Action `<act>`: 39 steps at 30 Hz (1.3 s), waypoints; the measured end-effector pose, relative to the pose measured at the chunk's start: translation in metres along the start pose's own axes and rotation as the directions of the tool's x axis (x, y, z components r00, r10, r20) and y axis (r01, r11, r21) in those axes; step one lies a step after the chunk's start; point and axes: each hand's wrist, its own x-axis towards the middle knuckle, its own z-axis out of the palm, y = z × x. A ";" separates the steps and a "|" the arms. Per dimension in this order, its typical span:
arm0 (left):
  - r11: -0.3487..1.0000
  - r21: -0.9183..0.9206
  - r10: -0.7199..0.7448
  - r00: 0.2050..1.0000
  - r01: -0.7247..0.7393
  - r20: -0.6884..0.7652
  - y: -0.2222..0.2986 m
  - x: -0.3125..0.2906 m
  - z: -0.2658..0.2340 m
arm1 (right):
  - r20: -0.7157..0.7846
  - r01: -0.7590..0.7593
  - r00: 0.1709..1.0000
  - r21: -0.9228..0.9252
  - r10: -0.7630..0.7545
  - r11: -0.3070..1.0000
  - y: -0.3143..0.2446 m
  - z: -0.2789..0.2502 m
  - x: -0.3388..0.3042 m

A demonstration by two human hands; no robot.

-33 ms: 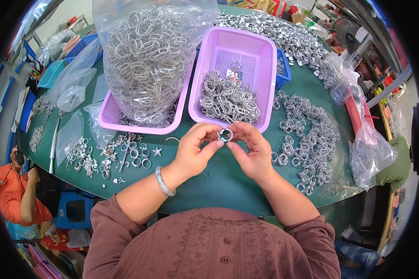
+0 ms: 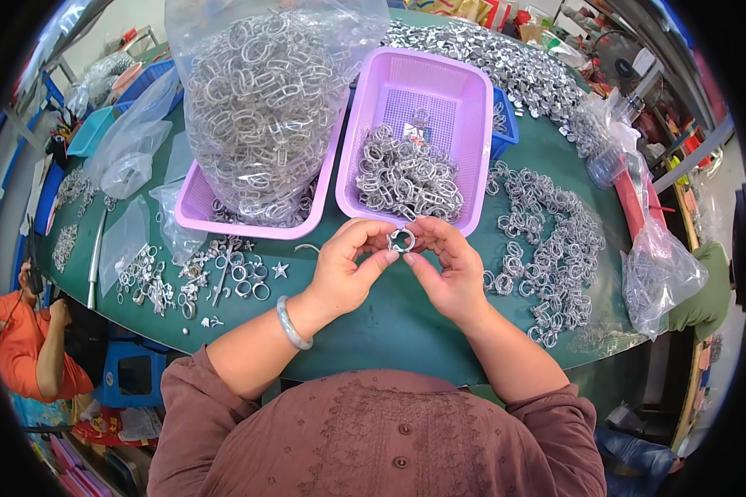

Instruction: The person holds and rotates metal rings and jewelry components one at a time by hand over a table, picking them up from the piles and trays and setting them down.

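Note:
Between my two hands I hold a small silvery metal ring (image 2: 402, 241) up over the table's near middle. My left hand (image 2: 350, 263), with a pale bangle (image 2: 292, 323) on its wrist, pinches the ring's left side between thumb and fingers. The fingertips of my right hand (image 2: 449, 267) grip its right side. Just beyond my hands stands a purple basket (image 2: 481, 124) with a heap of grey metal rings (image 2: 409, 176) in its near part. To the right, many similar rings (image 2: 555, 248) lie spread in a long pile.
A clear bag full of rings (image 2: 261, 108) stands in another purple basket (image 2: 249, 231). Loose rings and a star-shaped piece (image 2: 281, 271) lie left on the green table (image 2: 373, 331). Small metal pieces (image 2: 506, 66) cover the far side. A person in orange (image 2: 41, 348) is at far left.

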 end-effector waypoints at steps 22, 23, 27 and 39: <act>0.986 -0.152 -0.066 0.998 0.064 -0.010 -0.004 0.000 0.000 | -0.025 0.011 1.000 -0.067 -0.013 0.998 0.003 0.000 0.001; 0.986 -0.152 -0.064 0.998 0.062 -0.011 -0.004 0.000 0.000 | -0.024 0.013 1.000 -0.067 -0.015 0.998 0.004 0.000 0.002; 0.982 -0.168 -0.085 0.996 0.083 -0.003 -0.006 -0.002 0.000 | -0.038 0.019 0.999 -0.077 -0.022 0.997 0.002 0.000 0.001; 0.995 -0.096 -0.030 0.999 0.033 0.032 -0.007 0.003 -0.004 | -0.035 0.010 0.999 -0.086 -0.013 0.996 0.003 -0.001 0.003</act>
